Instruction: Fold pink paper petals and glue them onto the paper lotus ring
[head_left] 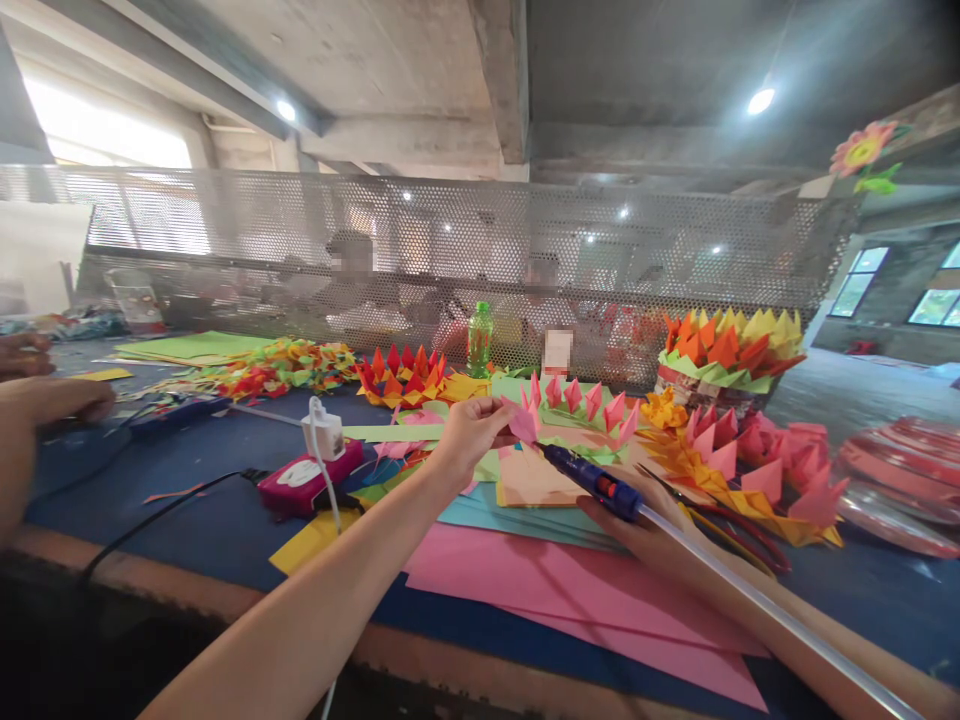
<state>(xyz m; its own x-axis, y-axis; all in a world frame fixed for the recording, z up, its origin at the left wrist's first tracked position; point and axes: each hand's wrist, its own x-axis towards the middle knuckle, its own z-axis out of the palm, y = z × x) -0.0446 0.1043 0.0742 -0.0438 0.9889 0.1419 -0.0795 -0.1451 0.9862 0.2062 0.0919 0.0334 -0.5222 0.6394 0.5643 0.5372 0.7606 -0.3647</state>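
My left hand [469, 435] pinches a small pink folded paper petal [523, 424] above the table. My right hand [637, 520] grips a blue glue gun [592, 482] with a long clear glue stick [757, 600] trailing back; its nozzle points at the petal's lower edge. Below the hands lie sheets of pink paper [570, 590], teal paper and peach paper. A row of pink folded petals [585, 400] stands just behind the held piece.
Red-orange paper flowers [401, 375], a large orange-yellow lotus [731, 350], pink lotus pieces [772, 460], a green bottle [480, 340], a white charger on a pink box [315, 465] and cables sit on the blue table. Another person's hands [45, 400] are at far left. A perforated metal screen [450, 260] backs the table.
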